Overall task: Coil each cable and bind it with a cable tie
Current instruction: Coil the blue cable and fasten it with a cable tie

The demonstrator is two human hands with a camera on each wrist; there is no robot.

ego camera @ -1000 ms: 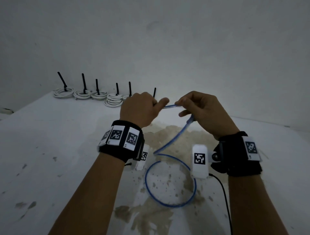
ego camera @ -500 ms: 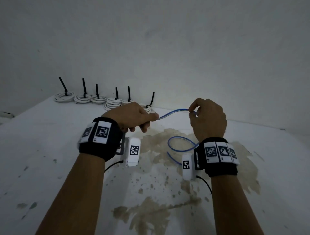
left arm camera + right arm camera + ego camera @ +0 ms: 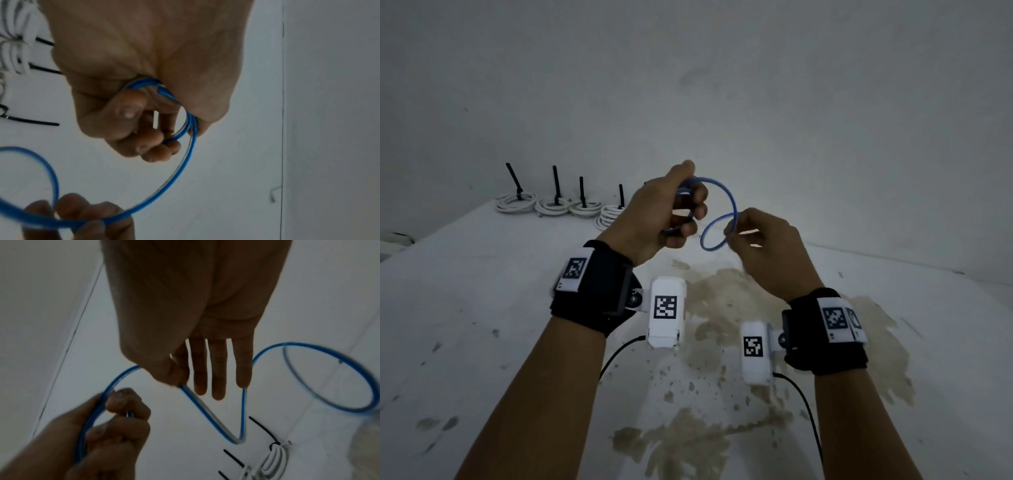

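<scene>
Left hand (image 3: 654,212) raised since before, grip clutching blue cable (image 3: 726,195) loops, right hand (image 3: 763,246) pinching it

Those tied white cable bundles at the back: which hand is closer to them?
Left. The left hand is raised just in front of the white bundles, gripping the blue cable; the right hand pinches it farther right.

– The right hand (image 3: 185,313) pinches the blue cable (image 3: 203,413) between thumb and forefinger, other fingers straight.

– And lower left?

– The left hand (image 3: 98,439) grips loops of it. White coiled cables (image 3: 271,462) with black ties (image 3: 263,429) lie below.
</scene>
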